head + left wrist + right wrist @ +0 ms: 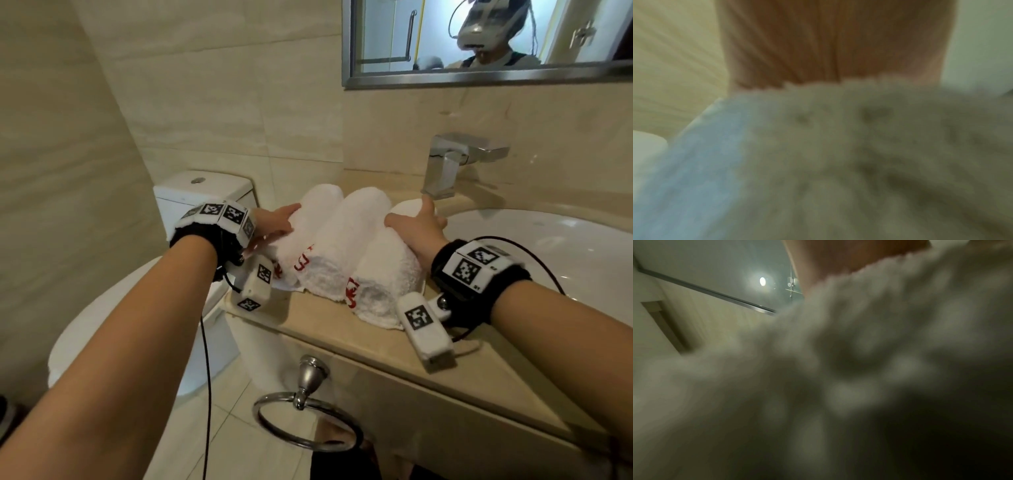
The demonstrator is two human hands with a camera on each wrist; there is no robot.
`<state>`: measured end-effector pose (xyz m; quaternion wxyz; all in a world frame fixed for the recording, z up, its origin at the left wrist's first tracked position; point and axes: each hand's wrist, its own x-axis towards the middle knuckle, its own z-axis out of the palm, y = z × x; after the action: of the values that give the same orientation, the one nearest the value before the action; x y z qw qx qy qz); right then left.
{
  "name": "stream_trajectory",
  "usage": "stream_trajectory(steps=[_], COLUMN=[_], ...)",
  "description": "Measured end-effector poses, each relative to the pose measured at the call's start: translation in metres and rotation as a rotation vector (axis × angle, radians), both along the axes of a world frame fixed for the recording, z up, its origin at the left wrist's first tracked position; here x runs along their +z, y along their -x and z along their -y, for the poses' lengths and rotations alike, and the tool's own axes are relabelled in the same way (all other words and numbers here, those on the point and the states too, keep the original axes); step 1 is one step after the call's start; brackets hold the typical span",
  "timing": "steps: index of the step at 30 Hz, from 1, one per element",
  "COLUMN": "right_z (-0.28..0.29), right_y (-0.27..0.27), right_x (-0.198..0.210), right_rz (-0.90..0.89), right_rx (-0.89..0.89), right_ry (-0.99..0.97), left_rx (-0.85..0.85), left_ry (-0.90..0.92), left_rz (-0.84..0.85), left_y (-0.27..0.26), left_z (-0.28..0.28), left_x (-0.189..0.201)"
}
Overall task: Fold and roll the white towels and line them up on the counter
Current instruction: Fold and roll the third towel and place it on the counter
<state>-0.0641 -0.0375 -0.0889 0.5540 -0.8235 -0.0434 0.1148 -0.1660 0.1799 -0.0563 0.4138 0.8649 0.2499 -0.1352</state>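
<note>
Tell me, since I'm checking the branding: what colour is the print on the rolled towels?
Red, on the near ends of the white rolled towels; the head view shows it best.

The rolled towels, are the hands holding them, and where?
Both hands press flat on the row: the left hand on the outer side of the left towel roll, the right hand on top of the right towel roll.

- Three rolled white towels (337, 246) lie side by side on the counter (370, 342), left of the sink (548, 246).
- Two hands rest on the towels: left hand (274, 222), right hand (416, 228).
- One faucet (452, 161) behind the sink.
- One towel ring (308, 421) below the counter.
</note>
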Motion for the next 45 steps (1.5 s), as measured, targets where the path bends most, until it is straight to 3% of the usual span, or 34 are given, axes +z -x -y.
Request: stream_trajectory(steps=[3, 7, 13, 18, 33, 45], right_z=[0.002, 0.009, 0.004, -0.002, -0.021, -0.045], right_y=[0.003, 0.013, 0.021, 0.005, -0.067, -0.136], right_x=[-0.002, -0.013, -0.019, -0.013, -0.009, -0.010], right_rz=[0.002, -0.041, -0.054, -0.046, -0.030, -0.001], right_rx=[0.019, 0.042, 0.065, 0.076, 0.064, 0.060], right_ry=[-0.047, -0.072, -0.125, -0.156, -0.204, -0.041], left_rx=[0.137, 0.132, 0.104, 0.124, 0.109, -0.001], left_ry=[0.144, 0.243, 0.094, -0.205, -0.104, -0.121], left_rz=[0.027, 0.085, 0.070, 0.113, 0.284, 0.241], left_y=[0.006, 0.012, 0.006, -0.012, -0.072, -0.145], left_z=[-0.007, -0.005, -0.005, -0.002, -0.012, -0.043], left_x=[-0.006, -0.010, -0.011, -0.013, -0.014, -0.014])
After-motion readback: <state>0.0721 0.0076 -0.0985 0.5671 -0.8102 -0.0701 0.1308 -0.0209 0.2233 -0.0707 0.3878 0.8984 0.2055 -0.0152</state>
